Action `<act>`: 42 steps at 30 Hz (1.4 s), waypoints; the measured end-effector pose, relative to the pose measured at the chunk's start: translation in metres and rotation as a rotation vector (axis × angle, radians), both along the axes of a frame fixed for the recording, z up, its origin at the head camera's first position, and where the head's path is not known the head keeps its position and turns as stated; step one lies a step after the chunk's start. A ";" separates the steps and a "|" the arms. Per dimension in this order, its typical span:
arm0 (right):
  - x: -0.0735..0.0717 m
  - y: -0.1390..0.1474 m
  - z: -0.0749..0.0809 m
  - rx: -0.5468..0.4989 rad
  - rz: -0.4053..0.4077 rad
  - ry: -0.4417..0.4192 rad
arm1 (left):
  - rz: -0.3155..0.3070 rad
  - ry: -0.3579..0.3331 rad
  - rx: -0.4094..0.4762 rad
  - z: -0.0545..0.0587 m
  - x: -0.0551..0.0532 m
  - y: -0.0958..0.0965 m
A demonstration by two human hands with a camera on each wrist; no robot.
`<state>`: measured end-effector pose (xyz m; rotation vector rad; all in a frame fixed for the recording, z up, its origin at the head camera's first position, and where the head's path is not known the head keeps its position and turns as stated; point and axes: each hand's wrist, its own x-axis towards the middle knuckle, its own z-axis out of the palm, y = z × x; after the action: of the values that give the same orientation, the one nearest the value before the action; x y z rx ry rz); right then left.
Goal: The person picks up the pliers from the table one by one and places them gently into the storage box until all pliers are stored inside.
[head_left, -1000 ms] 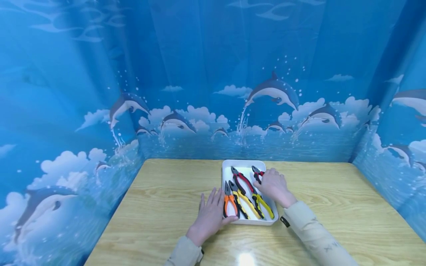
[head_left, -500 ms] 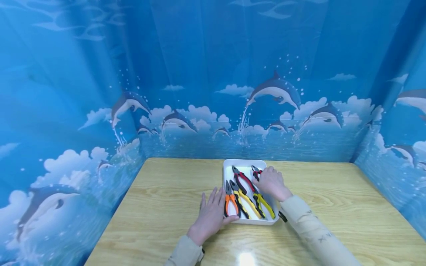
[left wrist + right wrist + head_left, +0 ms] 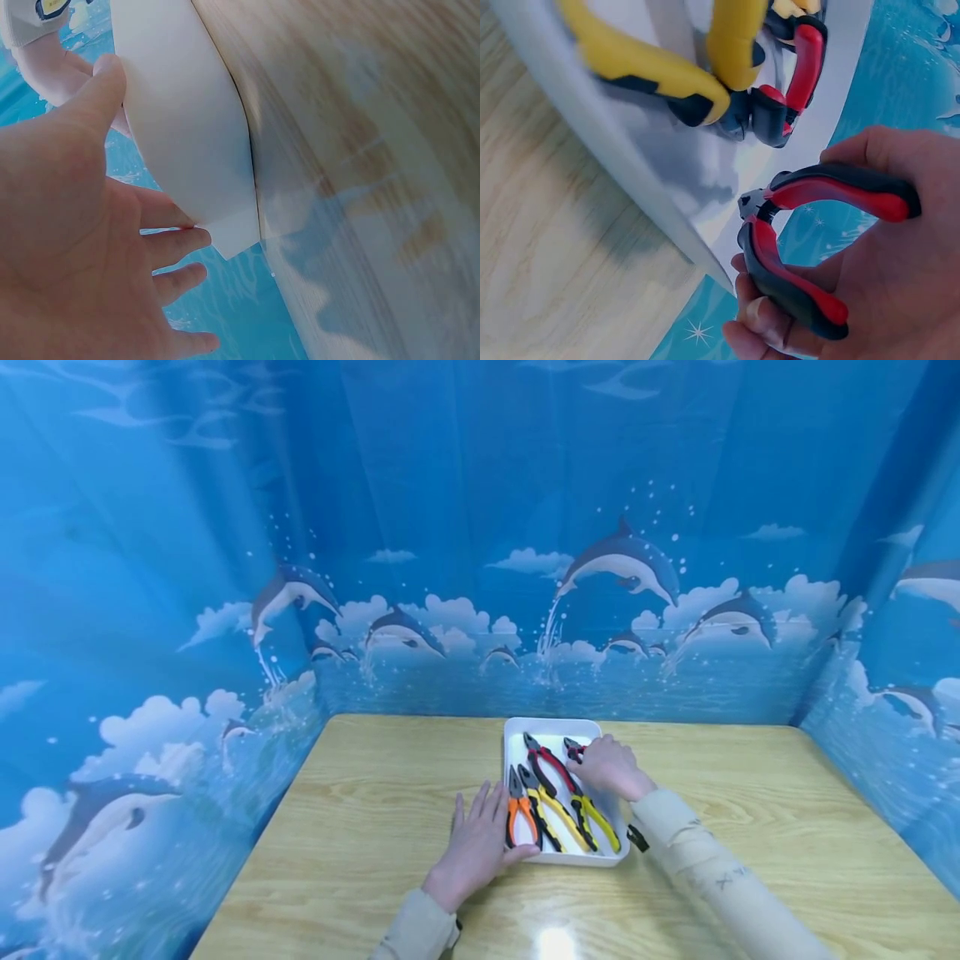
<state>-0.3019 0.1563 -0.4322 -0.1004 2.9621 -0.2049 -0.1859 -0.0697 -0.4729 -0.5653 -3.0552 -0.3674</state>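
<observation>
A shallow white tray (image 3: 573, 862) holds several pliers. My right hand (image 3: 611, 768) grips small red-and-black pliers (image 3: 784, 281) at the tray's far right corner, fingers curled round one handle and the thumb by the other. Their short jaws point toward the tray floor in the right wrist view. With fingers straight, my left hand (image 3: 472, 852) touches the tray's left side, its thumb along the near edge. Close to it inside lie orange-handled long-nose pliers (image 3: 523, 807), then yellow-and-black pliers (image 3: 564, 818). Larger red-and-black pliers (image 3: 553, 763) and other yellow-and-black pliers (image 3: 602, 823) lie to the right.
The tray stands on a wood-grain table (image 3: 390, 793), near its back edge. A blue dolphin-print curtain (image 3: 450, 568) hangs behind and along both sides. A small dark object (image 3: 637, 838) shows beside the right sleeve (image 3: 697, 843).
My right hand has shifted slightly left and away from me, and the head of the small red-and-black pliers has tilted with it. The left hand keeps its place at the tray.
</observation>
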 end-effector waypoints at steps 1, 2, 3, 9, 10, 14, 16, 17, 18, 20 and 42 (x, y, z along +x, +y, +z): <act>-0.002 0.000 0.001 -0.004 -0.001 -0.018 | 0.001 0.004 -0.001 0.000 0.000 0.000; -0.004 0.000 0.001 -0.007 -0.002 -0.034 | 0.001 0.007 -0.001 0.001 0.000 0.000; -0.005 0.000 0.002 -0.012 -0.007 -0.049 | 0.001 0.013 0.001 0.001 0.000 0.000; -0.010 -0.003 -0.001 -0.002 -0.031 -0.089 | -0.001 0.007 0.006 0.001 0.002 0.001; -0.011 -0.003 -0.002 0.001 -0.030 -0.089 | 0.000 0.002 0.005 0.001 0.003 0.001; -0.013 -0.006 -0.001 0.024 -0.011 -0.099 | 0.006 0.000 -0.003 0.001 0.003 0.000; -0.014 -0.007 0.000 0.032 -0.010 -0.116 | 0.006 0.000 -0.007 0.001 0.003 0.000; -0.014 -0.009 0.000 0.038 -0.013 -0.125 | 0.006 -0.001 -0.009 0.001 0.003 0.000; -0.014 -0.010 0.001 0.040 -0.017 -0.134 | 0.007 -0.004 -0.010 0.001 0.003 0.000; -0.013 -0.012 0.001 0.041 -0.036 -0.153 | 0.010 -0.012 -0.013 0.000 0.003 0.000; -0.010 -0.018 -0.001 0.118 -0.013 -0.169 | 0.020 -0.016 -0.020 -0.002 0.000 0.001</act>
<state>-0.3120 0.1381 -0.4328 -0.0459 2.7988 -0.0374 -0.1864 -0.0686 -0.4745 -0.5349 -3.0805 -0.3432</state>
